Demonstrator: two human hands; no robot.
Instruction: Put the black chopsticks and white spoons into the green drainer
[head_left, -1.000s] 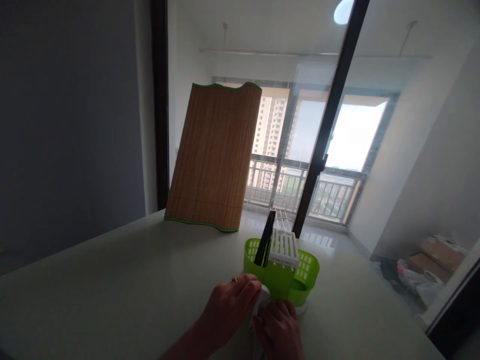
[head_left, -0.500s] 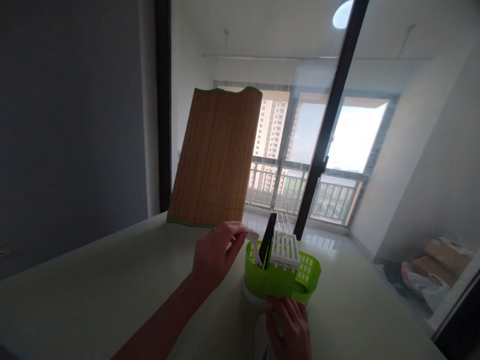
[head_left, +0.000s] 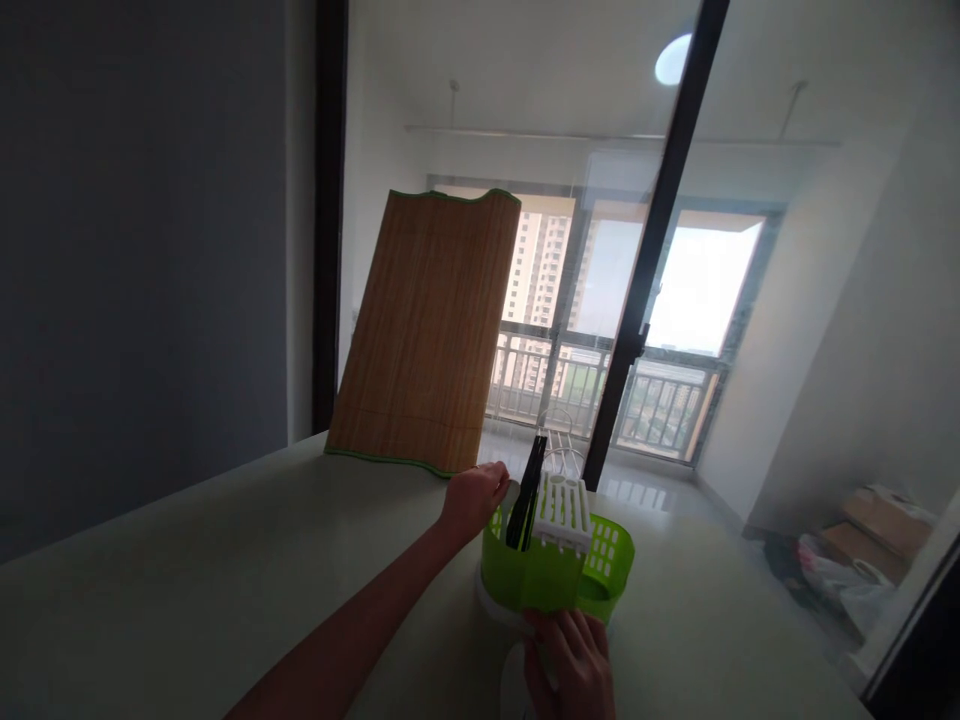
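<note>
A green basket point(head_left: 551, 585) with a white base stands on the pale table, holding black chopsticks or similar black sticks point(head_left: 528, 495) that lean upright. A white slotted rack point(head_left: 562, 510) sits across its middle. My left hand point(head_left: 474, 500) is at the basket's left rim, its fingers pinched round a white utensil point(head_left: 513, 492) that is mostly hidden behind the sticks. My right hand point(head_left: 574, 655) is at the basket's front, fingers bent against its lower edge. Below it, a white rounded object point(head_left: 514, 680) is partly covered by that hand.
A bamboo mat point(head_left: 427, 330) with green edging stands tilted at the table's back. Behind the table point(head_left: 187, 590) are a dark-framed glass door point(head_left: 637, 300) and a wire rack. Boxes and plastic bags lie at the far right.
My left hand has moved slightly right and down toward the basket's rim, with the white utensil now less visible. The view has shifted slightly. My right hand stays at the basket's front.
</note>
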